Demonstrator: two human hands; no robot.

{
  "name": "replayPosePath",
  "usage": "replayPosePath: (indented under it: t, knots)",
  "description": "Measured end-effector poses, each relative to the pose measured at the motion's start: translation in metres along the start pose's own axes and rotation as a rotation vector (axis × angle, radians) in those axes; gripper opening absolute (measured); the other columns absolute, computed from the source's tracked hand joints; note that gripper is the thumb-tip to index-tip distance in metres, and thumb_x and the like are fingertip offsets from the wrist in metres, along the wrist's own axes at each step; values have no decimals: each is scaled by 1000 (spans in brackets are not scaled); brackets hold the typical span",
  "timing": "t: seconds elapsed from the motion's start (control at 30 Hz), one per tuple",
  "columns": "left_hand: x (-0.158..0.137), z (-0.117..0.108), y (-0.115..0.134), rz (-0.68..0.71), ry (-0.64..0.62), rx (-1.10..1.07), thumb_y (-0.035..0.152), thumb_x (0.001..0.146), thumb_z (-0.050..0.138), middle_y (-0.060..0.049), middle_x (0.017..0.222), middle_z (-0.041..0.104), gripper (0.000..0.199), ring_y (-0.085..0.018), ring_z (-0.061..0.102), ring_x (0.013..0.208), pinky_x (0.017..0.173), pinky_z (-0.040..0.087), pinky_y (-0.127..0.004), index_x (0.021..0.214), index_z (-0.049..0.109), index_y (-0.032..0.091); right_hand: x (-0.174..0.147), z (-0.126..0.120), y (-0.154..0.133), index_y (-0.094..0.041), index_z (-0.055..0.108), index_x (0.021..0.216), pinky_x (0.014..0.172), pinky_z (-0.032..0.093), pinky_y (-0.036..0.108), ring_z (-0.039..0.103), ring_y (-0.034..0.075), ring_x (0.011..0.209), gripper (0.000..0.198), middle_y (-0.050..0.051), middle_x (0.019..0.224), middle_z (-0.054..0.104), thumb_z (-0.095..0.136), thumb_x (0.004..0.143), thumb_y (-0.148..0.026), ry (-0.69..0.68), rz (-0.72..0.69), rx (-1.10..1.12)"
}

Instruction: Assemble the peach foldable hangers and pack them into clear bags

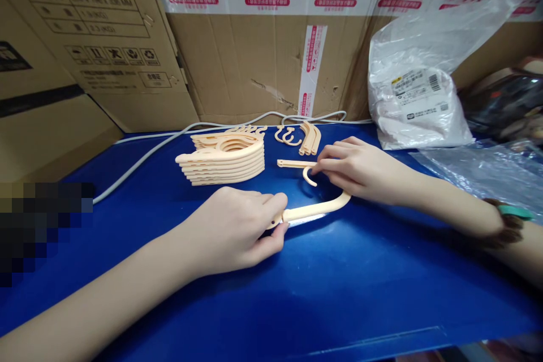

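My left hand (240, 229) is closed, thumb and forefinger pinching the left end of a cream plastic hanger arm (316, 208). A small piece with a dark hole shows between those fingers. The arm lies low over the blue table and curves up at its right end beneath my right hand (354, 167). My right hand's fingers are closed around the base of a small cream hook (309, 177). Another straight cream hanger piece (296, 164) sticks out left from under the same fingers. Whether these parts are joined is hidden by the hand.
A stack of cream hangers (223, 161) sits at back left on the blue table (339, 294). Loose hooks (288, 136) and curved arms (310, 138) lie behind my hands. A white cable (146, 167), cardboard boxes (254, 68) and a plastic bag (418, 96) border the table.
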State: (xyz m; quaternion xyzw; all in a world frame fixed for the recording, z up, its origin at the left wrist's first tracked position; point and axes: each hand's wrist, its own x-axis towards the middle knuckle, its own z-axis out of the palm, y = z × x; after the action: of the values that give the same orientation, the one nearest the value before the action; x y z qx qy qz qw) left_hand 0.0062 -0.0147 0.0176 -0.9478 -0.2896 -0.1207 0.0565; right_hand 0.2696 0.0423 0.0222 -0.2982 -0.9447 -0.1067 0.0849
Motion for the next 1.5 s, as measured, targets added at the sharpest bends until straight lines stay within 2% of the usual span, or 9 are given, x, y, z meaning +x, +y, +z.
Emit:
replayPosePath:
  t: [0.1,0.3,0.47,0.6,0.8,0.97,1.1,1.33,1.5]
  knots:
    - [-1,-2,2,-23,-60,-90,17,84,47,5,62,48,13,-12,43,52,49,25,-26,74,40,20,-1,2,1,-20,68,110,79,34,36,56,22,85,33,7,99,64,38,97,-19,-2,-4,-18]
    - [1,-4,3,21,-101,-192,12,75,47,2,66,44,15,-16,39,65,54,25,-27,72,35,20,-1,4,2,-19,67,112,75,35,35,56,22,83,36,9,99,62,33,100,-24,-49,6,-39]
    - [3,-3,2,45,-83,-220,10,73,46,0,72,45,13,-18,38,70,57,26,-30,75,38,20,0,3,0,-18,65,114,75,40,34,57,22,83,35,10,98,60,34,100,-25,-99,40,-24]
    - [2,-2,1,54,-68,-217,8,74,45,-2,78,49,11,-19,41,77,66,32,-34,77,43,19,1,1,-1,-18,64,119,77,43,34,59,23,89,34,10,101,59,37,99,-24,-116,56,37]
    - [2,1,-2,65,-53,-222,2,75,45,-5,102,57,19,-22,47,101,88,36,-38,83,51,18,1,2,-2,-19,63,121,76,44,34,59,23,88,35,10,98,58,37,98,-25,-139,80,44]
    - [1,6,-8,50,-24,-217,-2,82,38,-7,129,51,29,-22,44,121,97,37,-35,92,56,19,0,2,-2,-19,64,121,72,43,32,60,21,83,35,9,96,58,38,98,-26,-146,103,5]
    - [-2,8,-14,11,-44,-259,1,86,40,-4,132,51,30,-19,53,111,89,41,-32,96,59,22,0,2,-2,-17,63,122,72,44,32,61,21,83,36,10,96,59,38,98,-26,-143,131,1]
    - [1,3,-14,12,-39,-301,-3,83,39,-3,112,61,34,-17,56,100,85,42,-29,99,60,19,-1,3,-3,-16,64,117,73,44,32,62,21,83,34,10,96,62,38,98,-27,-115,157,-4]
    - [3,-1,-9,-15,-42,-288,13,92,42,-5,106,64,19,-19,57,96,82,43,-32,96,60,18,0,3,-3,-16,63,114,72,44,32,63,22,82,33,10,95,62,38,98,-29,-129,172,-11]
